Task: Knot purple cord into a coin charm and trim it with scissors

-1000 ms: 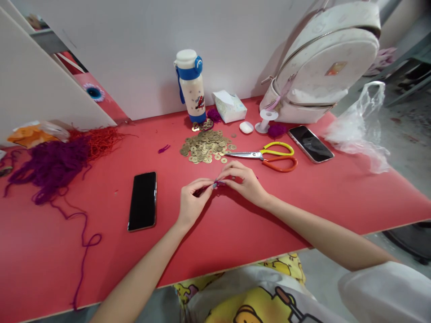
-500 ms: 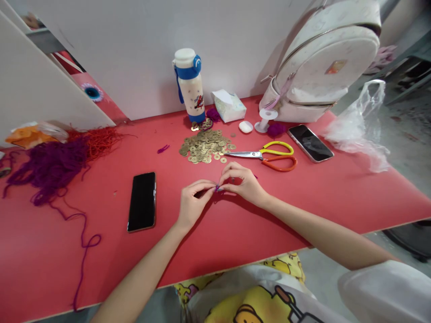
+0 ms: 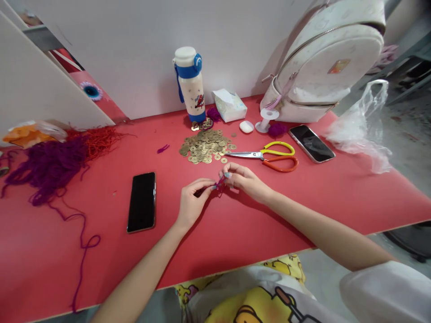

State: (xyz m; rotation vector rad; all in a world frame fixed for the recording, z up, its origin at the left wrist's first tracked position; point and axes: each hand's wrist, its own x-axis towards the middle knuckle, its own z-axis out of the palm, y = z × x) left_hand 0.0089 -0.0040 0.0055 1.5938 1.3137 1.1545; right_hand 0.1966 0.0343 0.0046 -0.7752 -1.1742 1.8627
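Note:
Between my two hands is a short piece of purple yarn [image 3: 220, 181], looped or knotted in the middle. My left hand [image 3: 193, 202] pinches one end of it between thumb and forefinger. With thumb and fingertips closed, my right hand [image 3: 247, 181] grips the yarn's other side, slightly higher. Just beyond the hands lies a pile of brass-coloured coins with holes [image 3: 205, 146]. Scissors [image 3: 264, 154] with one yellow and one orange handle rest beside the pile, their tips touching its right edge.
A black phone [image 3: 142, 202] lies left of my hands, a second phone [image 3: 312, 142] at the right. Tangled purple yarn [image 3: 55, 163] and red strands [image 3: 101, 141] are heaped far left. Behind stand a bottle [image 3: 191, 85], a tissue pack [image 3: 230, 107], a spool [image 3: 268, 119] and a white backpack [image 3: 326, 67].
My right hand has moved slightly up and away from my left, drawing the purple yarn out so more of it shows. My left hand stays nearly in place.

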